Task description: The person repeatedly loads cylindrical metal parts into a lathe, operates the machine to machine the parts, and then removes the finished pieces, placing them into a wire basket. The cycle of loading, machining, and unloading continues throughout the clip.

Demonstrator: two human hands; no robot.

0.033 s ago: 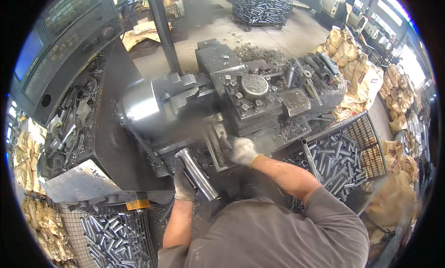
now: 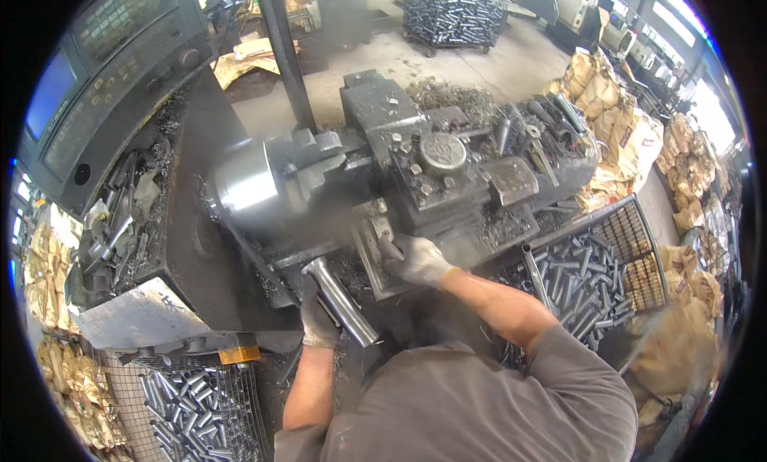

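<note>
My gloved left hand (image 2: 317, 322) is wrapped round a shiny metal tube (image 2: 343, 302), which slants in front of the lathe with its flared end up and to the left. My right hand (image 2: 417, 261), also gloved, reaches to a narrow control panel (image 2: 369, 254) on the front of the machine. Its fingers stretch onto the panel face and nothing shows in them. Behind the left hand sits the lathe chuck (image 2: 248, 178), with its jaws (image 2: 315, 170) facing right. Beyond the right hand stands the tool post (image 2: 442, 154), topped by a round cap.
Many metal tubes fill a crate (image 2: 651, 246) at the right and a wire basket (image 2: 260, 414) at the lower left. A control cabinet (image 2: 120, 87) rises on the left. Metal chips cover the machine bed. Brown paper sacks (image 2: 615, 118) are stacked at the right.
My right hand has tilted and shifted slightly down on the panel, showing more of its dark fingers. The left hand and tube have hardly moved.
</note>
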